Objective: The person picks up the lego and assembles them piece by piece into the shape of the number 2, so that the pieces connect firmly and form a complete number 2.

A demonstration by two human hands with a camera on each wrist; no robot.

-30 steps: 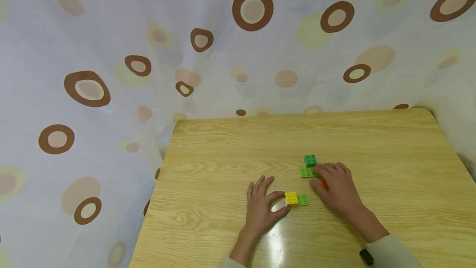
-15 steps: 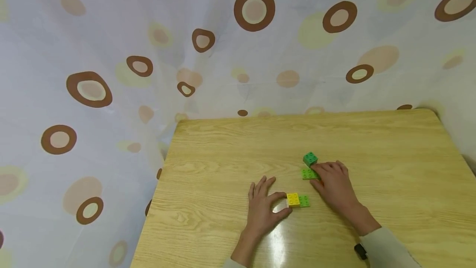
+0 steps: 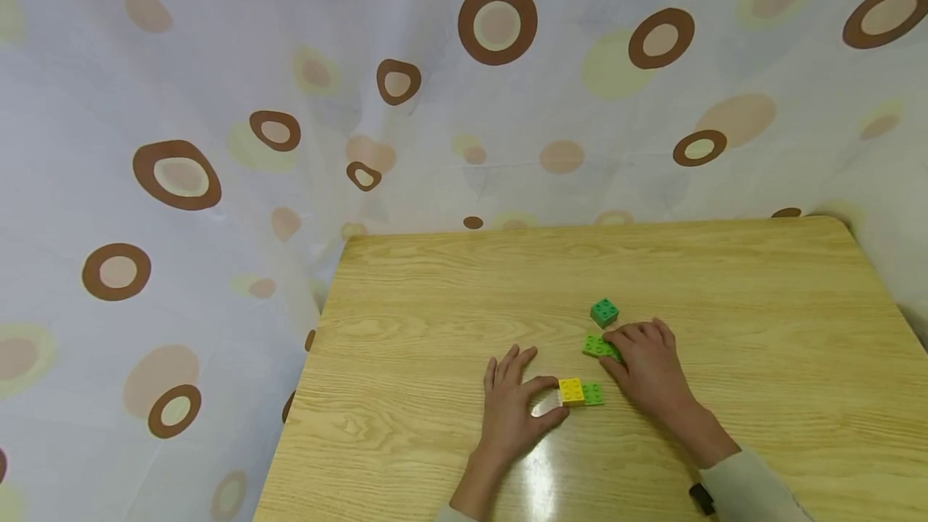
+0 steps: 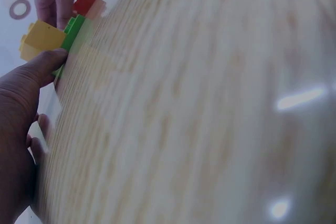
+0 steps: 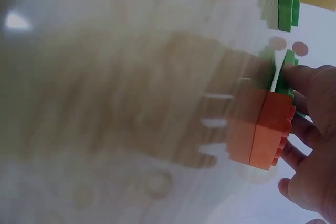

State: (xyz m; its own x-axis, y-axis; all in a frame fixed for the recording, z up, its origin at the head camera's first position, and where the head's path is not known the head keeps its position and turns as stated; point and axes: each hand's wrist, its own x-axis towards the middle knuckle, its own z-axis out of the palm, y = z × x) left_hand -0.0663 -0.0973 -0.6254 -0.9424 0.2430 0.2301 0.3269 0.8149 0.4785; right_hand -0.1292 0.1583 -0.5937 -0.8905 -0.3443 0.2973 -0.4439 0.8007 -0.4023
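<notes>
My left hand point(image 3: 510, 417) pinches a yellow toy brick point(image 3: 571, 391) between thumb and index finger, the other fingers spread. This brick stands on the left part of a flat green brick point(image 3: 594, 394). To its upper right, my right hand point(image 3: 650, 369) pinches the right end of a light green flat brick point(image 3: 596, 346), whose near edge stands slightly off the table in the right wrist view. An orange-red brick point(image 5: 270, 129) sits right beside that piece, hidden under the right hand in the head view. A dark green square brick point(image 3: 604, 312) lies just beyond.
The bricks are on a wood-grain table point(image 3: 435, 288) with a shiny top. A white curtain point(image 3: 326, 22) with brown and beige circles hangs behind its back edge and along the left. A black strap piece point(image 3: 702, 498) shows at the right sleeve.
My right hand has shifted the light green flat brick slightly nearer and turned it. The dark green brick has rotated and stands apart from it. The left hand keeps its pinch.
</notes>
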